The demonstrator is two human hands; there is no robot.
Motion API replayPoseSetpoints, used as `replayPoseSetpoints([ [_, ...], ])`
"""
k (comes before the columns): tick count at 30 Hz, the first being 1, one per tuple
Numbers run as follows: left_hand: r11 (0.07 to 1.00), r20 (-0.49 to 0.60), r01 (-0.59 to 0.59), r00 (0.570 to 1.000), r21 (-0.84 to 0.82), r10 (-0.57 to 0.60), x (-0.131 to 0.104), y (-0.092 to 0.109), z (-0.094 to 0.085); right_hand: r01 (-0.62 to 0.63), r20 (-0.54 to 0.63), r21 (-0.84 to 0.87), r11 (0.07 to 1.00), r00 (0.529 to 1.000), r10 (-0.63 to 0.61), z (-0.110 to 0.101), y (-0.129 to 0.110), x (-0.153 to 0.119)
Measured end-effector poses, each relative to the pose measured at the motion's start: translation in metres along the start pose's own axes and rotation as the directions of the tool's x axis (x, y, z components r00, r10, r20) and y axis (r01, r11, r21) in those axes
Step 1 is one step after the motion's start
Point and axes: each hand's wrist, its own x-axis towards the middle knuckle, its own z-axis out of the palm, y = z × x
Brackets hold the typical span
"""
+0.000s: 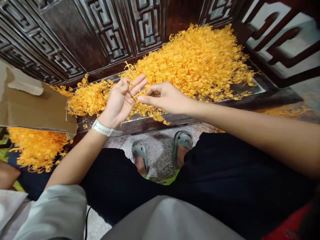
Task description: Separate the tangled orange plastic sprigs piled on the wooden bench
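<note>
My left hand, with a pale watch strap on its wrist, is turned palm up. Its thumb and forefinger close on a thin, branching orange plastic piece, while the other fingers stretch out. My right hand comes in from the right, its thumb and forefinger pinching the lower end of that same piece. Behind and below both hands lies a big heap of small, curly orange plastic pieces. A smaller heap spreads to the left of my left hand. The exact shape of the held piece is too fine to make out.
The heaps lie on a dark wooden bench with a carved lattice back. At left stands a cardboard box, with more orange pieces below it and another person's arm. My sandalled feet rest on the speckled floor.
</note>
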Motion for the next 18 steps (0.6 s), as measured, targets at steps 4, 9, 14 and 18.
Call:
replayPoseSetpoints([
  [4, 0.999, 0.022, -0.013, 1.000, -0.034, 0.013, -0.003, -0.006, 0.012, 0.000, -0.007, 0.059, 0.998, 1.000, 0.000, 0.004, 0.004, 0.002],
  [9, 1.000, -0.052, -0.023, 0.998, 0.015, 0.024, 0.030, -0.006, -0.027, 0.054, 0.465, 0.048, 0.997, 0.882, -0.070, -0.008, -0.023, -0.017],
  [14, 0.999, -0.057, -0.017, 0.998, 0.045, 0.020, 0.040, 0.007, -0.060, -0.132, 0.466, 0.358, 0.925, 0.883, -0.055, -0.027, -0.042, -0.021],
  [18, 0.996, -0.095, 0.062, 0.994, 0.066, -0.056, 0.024, 0.015, -0.049, -0.215, -0.079, 0.671, 0.709, 0.931, 0.357, -0.042, -0.015, 0.000],
])
